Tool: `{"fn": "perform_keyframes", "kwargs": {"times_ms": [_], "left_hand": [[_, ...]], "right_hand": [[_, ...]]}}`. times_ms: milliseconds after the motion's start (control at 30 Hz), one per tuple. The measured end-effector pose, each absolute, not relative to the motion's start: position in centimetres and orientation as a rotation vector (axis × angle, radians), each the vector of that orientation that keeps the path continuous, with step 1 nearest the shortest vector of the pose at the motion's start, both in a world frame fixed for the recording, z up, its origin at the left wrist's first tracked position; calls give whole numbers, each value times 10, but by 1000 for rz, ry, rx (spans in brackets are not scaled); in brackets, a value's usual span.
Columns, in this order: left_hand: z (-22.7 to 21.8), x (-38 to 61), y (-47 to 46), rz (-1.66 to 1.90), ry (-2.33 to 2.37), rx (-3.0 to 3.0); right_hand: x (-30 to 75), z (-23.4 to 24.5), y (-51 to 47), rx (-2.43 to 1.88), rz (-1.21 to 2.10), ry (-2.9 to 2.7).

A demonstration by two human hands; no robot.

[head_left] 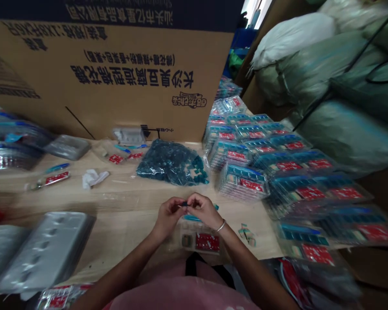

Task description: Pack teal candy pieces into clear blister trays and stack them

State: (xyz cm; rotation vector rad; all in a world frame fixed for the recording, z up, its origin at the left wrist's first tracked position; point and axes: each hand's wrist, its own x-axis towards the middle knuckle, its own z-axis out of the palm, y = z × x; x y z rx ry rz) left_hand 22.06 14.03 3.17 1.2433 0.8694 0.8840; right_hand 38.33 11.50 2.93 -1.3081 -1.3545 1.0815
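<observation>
Head view: your left hand point(168, 216) and right hand point(207, 212) are pinching a small dark piece point(185, 204) above the pale wooden table point(119, 234); a carton point(113, 99) is standing behind, sacks point(313, 64) are bulging rightward.

One held piece point(185, 204), one bracelet point(222, 226), one carton point(126, 105)

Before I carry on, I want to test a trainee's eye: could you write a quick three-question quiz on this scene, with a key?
1. True or false: fingertips of both the left hand and the right hand are at one small dark piece.
2. Which lies just beyond the hands?
A) a yellow foam sponge
B) a clear plastic bag of dark teal pieces
C) an orange metal cup
3. Which wrist wears the thin silvery bracelet?

Key: 1. True; 2. B; 3. Right.
</observation>
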Motion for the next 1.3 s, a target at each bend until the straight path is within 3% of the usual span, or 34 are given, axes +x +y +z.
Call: {"fn": "perform_keyframes", "kwargs": {"times_ms": [133,267,567,867,1033,1133,1300], "left_hand": [[26,228,150,880,814,1247],[21,226,153,929,878,1645],[31,222,158,889,896,1510],[60,163,125,953,991,1599],[60,129,107,927,1116,1641],[48,103,100,878,1209,1894],[16,79,91,704,1277,2322]], "right_hand": [[372,22,120,-1274,1240,-1009],[373,16,122,-1248,1262,-851],[359,25,116,-1408,833,-1139],[321,41,101,-1142,1497,-1086],[296,35,96,-1097,1537,-1164],[288,29,94,-1144,1445,-1449],[282,21,90,-1119,928,-2180]]}}
